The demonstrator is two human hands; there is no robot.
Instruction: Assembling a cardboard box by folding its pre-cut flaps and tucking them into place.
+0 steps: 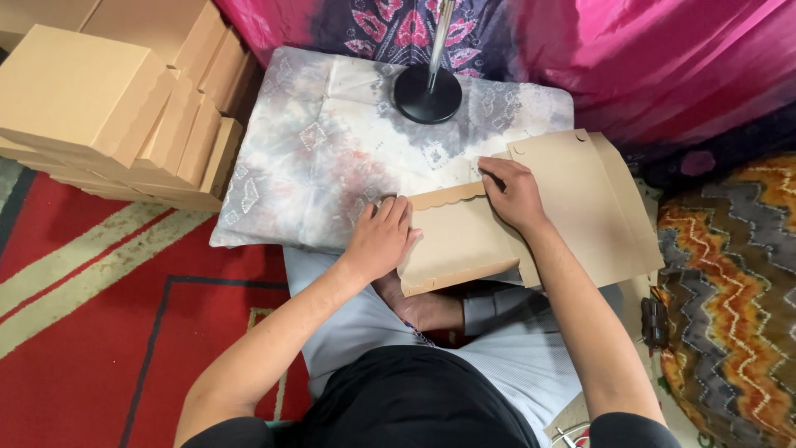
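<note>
The left hand (381,241) lies palm down, fingers curled over the left edge of a flat brown cardboard box blank (454,236) resting on a tie-dyed cushion (332,141). The right hand (514,195), wrist bent, presses flat on the blank's scalloped flap near a stack of unfolded blanks (593,199), gripping nothing.

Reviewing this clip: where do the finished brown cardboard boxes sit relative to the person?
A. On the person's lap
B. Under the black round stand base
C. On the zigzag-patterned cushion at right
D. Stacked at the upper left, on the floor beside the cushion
D: the stack of brown cardboard boxes sits at the upper left, beside the tie-dye cushion.
</note>
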